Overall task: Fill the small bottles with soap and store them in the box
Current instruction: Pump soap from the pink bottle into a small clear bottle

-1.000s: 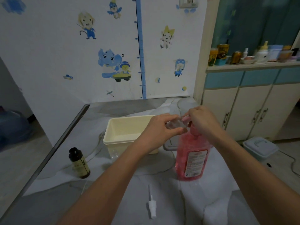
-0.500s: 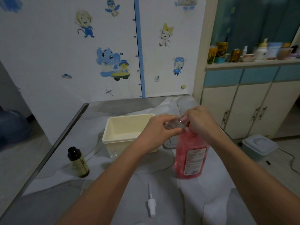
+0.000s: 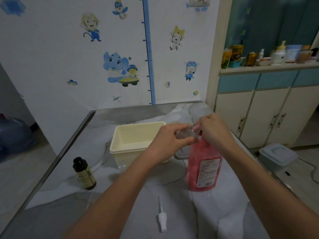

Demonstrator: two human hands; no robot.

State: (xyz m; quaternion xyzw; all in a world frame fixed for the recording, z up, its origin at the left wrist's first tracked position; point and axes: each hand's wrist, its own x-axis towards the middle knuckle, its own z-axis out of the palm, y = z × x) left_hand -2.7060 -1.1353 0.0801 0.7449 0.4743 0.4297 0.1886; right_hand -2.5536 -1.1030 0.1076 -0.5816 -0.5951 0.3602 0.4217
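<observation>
A grey table (image 3: 51,219) draped with white sheeting fills the lower two thirds of the frame, running up to a wall with cartoon stickers. At the right edge stands a cream and blue cupboard (image 3: 269,114). Both my bare forearms reach in from the bottom edge and meet just right of centre. Left of centre on the table sits the open cream box (image 3: 133,135), its inside too dim for me to tell what it holds. Just right of it, lower centre right, stands a tall pink soap bottle (image 3: 203,166) with a white label, upright; its top is hidden behind my right hand (image 3: 214,130). My left hand (image 3: 170,140) is curled around a small clear bottle (image 3: 187,133), held on its side in the air, over the box's right end and just above the pink bottle. My right fingertips pinch that small bottle's right end. At lower left a dark brown bottle (image 3: 83,173) with a black cap stands alone. Near the bottom centre a white pump nozzle (image 3: 162,218) lies flat on the sheeting between my arms.
</observation>
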